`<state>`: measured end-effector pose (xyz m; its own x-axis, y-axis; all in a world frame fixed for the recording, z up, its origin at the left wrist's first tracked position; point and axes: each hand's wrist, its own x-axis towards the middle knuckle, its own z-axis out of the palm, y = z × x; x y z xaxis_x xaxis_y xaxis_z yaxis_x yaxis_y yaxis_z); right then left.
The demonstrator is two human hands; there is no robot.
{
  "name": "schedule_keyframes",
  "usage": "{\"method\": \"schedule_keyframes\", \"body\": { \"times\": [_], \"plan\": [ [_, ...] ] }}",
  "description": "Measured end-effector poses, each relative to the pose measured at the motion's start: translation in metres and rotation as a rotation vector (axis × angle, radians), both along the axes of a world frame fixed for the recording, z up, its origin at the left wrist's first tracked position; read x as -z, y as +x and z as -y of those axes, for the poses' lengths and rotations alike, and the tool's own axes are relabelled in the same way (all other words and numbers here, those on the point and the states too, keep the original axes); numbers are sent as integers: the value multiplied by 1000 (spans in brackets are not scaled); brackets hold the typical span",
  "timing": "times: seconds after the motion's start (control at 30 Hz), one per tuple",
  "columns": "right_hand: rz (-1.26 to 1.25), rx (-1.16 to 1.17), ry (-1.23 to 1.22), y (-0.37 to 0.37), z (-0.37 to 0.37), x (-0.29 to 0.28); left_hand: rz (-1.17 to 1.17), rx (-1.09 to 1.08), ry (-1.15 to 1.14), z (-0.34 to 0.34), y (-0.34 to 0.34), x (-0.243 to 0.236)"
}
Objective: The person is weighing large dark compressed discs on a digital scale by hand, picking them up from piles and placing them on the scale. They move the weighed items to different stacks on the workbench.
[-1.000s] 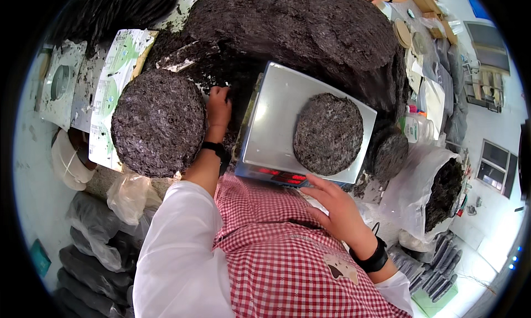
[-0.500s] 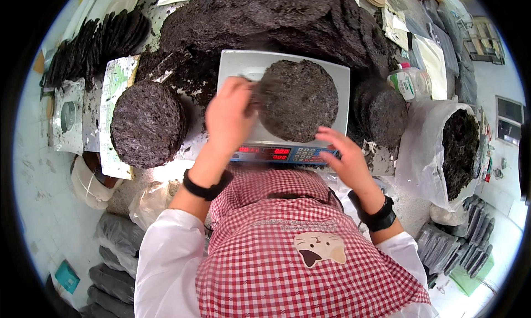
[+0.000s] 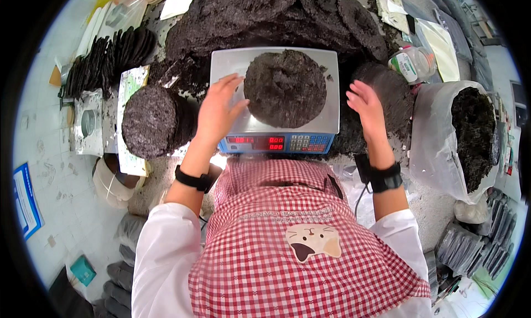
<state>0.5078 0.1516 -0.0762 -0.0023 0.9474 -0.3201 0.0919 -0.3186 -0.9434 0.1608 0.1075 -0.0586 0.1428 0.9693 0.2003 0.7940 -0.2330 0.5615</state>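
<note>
A round, dark, flaky disc of dried seaweed (image 3: 286, 88) already lies on the steel pan of the digital weighing scale (image 3: 275, 105), whose red readout is lit. The left hand (image 3: 217, 109) rests open at its left edge, holding nothing, while the right hand (image 3: 365, 101) hovers open and empty beside the scale. Judging by this, weighing is underway, and the stacked dark seaweed discs (image 3: 150, 120) on the bench remain.

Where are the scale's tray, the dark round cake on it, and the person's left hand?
scale tray (image 3: 332, 69): head view, bare metal near right edge.
dark round cake (image 3: 285, 88): head view, its middle.
left hand (image 3: 218, 110): head view, back of hand.
</note>
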Motion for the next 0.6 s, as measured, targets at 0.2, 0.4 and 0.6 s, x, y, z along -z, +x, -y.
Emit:
{"method": "schedule_keyframes", "body": {
  "times": [0.2,0.4,0.6],
  "plan": [
    [42,-108,-285,-47,-16,11,-124,75,-36,9,23,36],
    [-435,-197,-309,-41,14,17,-82,23,-55,38,-8,-17],
    [-576,-142,-203,-11,-11,-24,-504,-472,-186,96,-108,-57]
  ]
}}
